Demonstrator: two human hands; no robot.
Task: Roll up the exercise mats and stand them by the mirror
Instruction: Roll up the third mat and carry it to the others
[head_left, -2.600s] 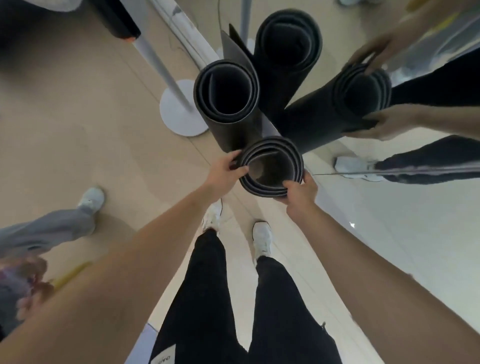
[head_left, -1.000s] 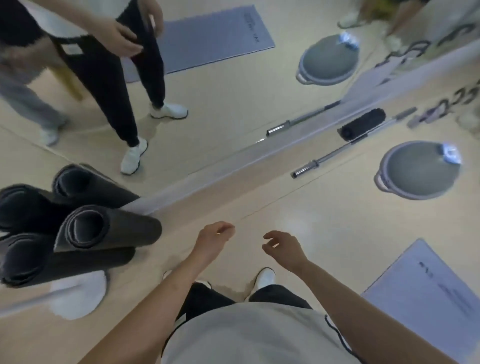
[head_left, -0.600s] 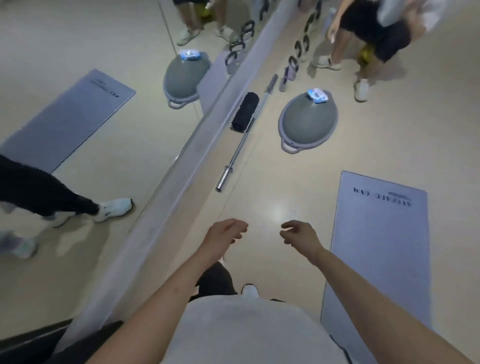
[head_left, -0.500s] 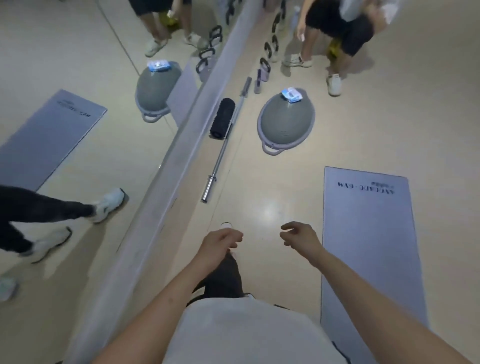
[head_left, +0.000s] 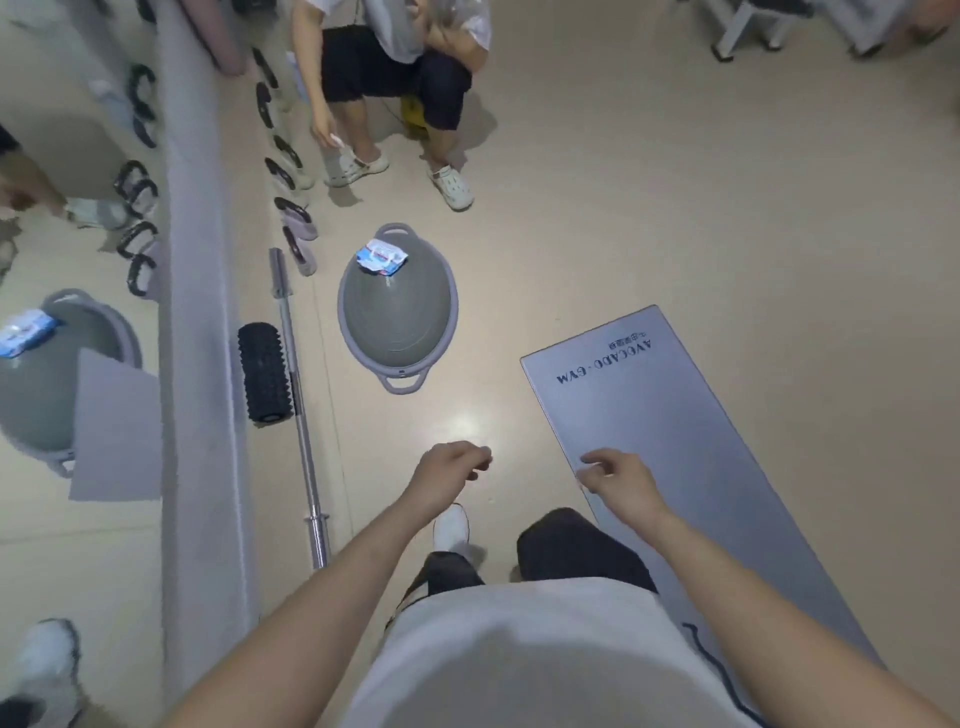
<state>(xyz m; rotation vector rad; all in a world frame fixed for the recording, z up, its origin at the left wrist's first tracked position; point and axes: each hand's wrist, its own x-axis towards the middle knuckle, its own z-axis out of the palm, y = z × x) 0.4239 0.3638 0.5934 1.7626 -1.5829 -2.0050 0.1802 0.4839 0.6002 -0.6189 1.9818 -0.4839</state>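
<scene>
Now, our left hand (head_left: 451, 470) and right hand (head_left: 621, 480) loosely curled and empty, we stand beside the flat grey exercise mat (head_left: 696, 431) at two o'clock, which probably calls next for crouching to grip one end and roll.

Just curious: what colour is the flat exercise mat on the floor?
The mat is grey; head view.

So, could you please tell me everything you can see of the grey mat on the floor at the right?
The grey mat lies unrolled and flat on the floor, a long rectangle running from mid-frame toward the lower right, its near end hidden. It looks like foam. Print at its far end reads AVOCADO GYM, upside down. The right hand is over its left edge; contact cannot be told.
</scene>
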